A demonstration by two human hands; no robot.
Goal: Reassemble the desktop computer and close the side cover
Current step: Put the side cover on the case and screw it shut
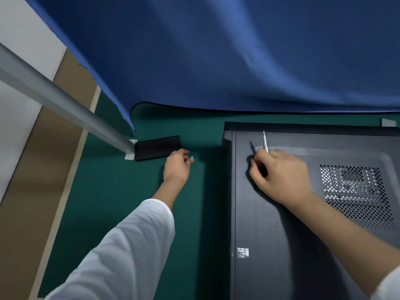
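The black desktop computer case (303,224) lies flat on the green mat, side cover on top, with a perforated vent (355,191) at the right. My right hand (281,176) rests on the cover near its far left corner and grips a thin silver screwdriver (265,142) whose tip points away from me. Left of the case, my left hand (176,167) reaches over the mat, its fingertips closing around a small silver screw (192,157). Whether the screw is lifted off the mat I cannot tell.
A black rectangular block (157,148) lies just beyond my left hand, beside the bracket of a slanted grey metal pole (54,98). A blue cloth (238,57) hangs behind the green mat (108,202). A small grey object (388,122) sits at the far right.
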